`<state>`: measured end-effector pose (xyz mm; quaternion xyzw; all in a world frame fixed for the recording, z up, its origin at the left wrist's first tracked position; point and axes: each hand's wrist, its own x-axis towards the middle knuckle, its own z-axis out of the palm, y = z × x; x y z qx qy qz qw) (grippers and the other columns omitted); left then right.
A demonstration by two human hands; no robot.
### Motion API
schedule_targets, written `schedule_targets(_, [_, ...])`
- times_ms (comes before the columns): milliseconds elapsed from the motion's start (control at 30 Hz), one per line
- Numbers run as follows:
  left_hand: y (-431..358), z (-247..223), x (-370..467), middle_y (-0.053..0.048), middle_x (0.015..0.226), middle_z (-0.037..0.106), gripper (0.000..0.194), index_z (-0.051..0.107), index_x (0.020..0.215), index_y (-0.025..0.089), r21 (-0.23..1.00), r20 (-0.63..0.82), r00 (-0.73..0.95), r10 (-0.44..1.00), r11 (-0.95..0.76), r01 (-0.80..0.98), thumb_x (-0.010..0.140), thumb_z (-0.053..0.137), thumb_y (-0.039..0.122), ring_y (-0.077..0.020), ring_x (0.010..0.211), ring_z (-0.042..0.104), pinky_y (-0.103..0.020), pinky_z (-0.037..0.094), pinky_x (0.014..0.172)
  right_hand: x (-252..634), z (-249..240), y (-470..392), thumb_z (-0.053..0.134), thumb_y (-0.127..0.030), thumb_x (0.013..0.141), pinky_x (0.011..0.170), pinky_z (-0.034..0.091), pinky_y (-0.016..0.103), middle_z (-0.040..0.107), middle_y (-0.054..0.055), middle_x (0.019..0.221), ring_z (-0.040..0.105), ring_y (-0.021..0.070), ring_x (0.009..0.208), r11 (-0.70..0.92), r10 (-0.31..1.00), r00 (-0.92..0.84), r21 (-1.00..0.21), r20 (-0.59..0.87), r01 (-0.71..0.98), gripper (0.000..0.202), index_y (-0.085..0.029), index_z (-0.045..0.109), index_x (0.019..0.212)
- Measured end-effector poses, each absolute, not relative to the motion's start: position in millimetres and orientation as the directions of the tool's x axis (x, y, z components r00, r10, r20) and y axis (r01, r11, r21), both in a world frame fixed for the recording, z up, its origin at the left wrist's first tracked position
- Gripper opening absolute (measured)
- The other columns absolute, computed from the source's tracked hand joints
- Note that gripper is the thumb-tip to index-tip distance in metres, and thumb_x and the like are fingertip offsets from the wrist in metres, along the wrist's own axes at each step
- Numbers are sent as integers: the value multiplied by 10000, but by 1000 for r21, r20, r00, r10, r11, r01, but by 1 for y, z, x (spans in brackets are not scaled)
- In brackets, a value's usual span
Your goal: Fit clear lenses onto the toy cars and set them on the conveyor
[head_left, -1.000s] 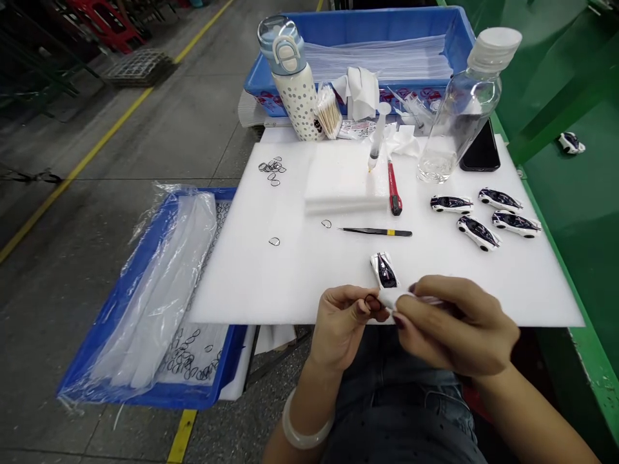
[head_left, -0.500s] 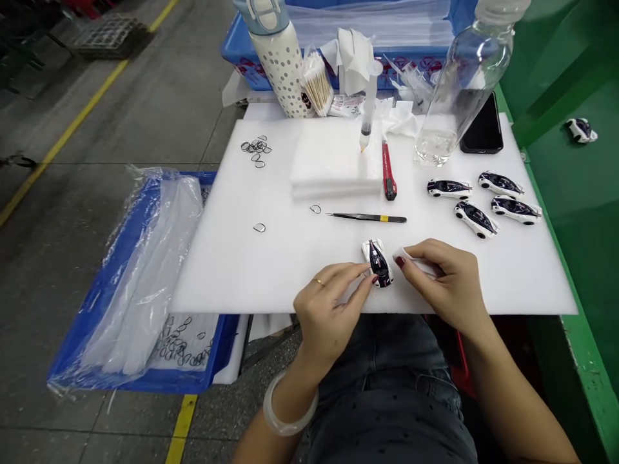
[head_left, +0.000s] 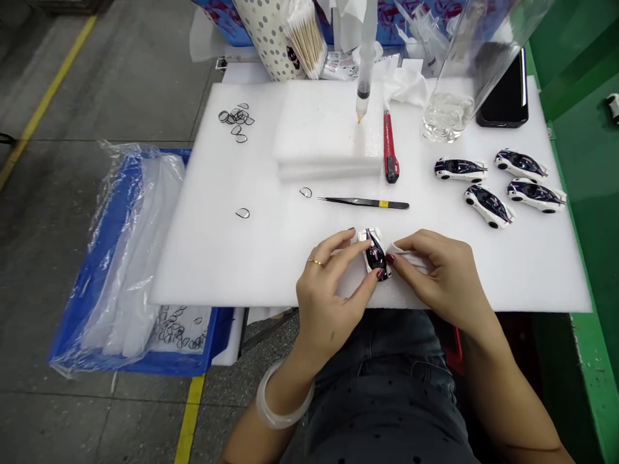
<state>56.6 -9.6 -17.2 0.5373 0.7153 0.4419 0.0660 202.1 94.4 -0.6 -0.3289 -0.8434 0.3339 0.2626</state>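
A small white and dark-blue toy car [head_left: 374,252] lies on the white foam board [head_left: 232,270] near its front edge. My left hand [head_left: 333,293] grips it from the left, with thumb and fingers on its body. In my right hand [head_left: 438,270] a folded white cloth [head_left: 411,256] is pinched, its tip against the car's right side. Black tweezers [head_left: 365,202] lie beyond the car, beside a thin black ring [head_left: 305,192]. Several similar cars [head_left: 489,205] rest at the right of the board.
Behind are a foam block [head_left: 329,122] with a syringe [head_left: 364,84], a red cutter [head_left: 390,151], a clear bottle [head_left: 447,116], a phone [head_left: 505,96] and cotton swabs [head_left: 307,42]. Black rings [head_left: 236,116] lie back left. A blue tray [head_left: 97,290] stands left, below the board.
The view has shifted closer to the board. My right hand has brought the cloth left against the car, and my left fingers have spread further along the car.
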Motion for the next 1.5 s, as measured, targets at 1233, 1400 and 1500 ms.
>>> schedule_targets(1233, [-15,-16,22,-42,1318,633,284,704,1182,304,994,81,-451,889,-40,99,913,660,226,-172,1267,589,-291,527,1032,176,14,68,616,-361,892,694,499,436,705,141,865,637,299,781,662,750,-562,-402,350,633,374,-113,638,1172])
schedule_targets(1400, [-1,-13,20,-15,1048,724,126,754,1007,266,985,136,-483,865,-66,158,907,681,243,-130,1059,670,-215,554,929,207,5,81,581,-218,867,754,550,400,733,108,992,677,264,846,593,805,-473,-450,359,667,488,-164,538,1350])
schedule_targets(1500, [-1,-15,19,-14,971,738,97,756,966,249,983,104,-469,877,-19,181,903,687,274,-135,969,690,-241,564,920,315,5,112,684,-340,797,779,544,452,733,84,1066,694,286,827,194,937,-33,-440,347,877,533,-258,567,1310])
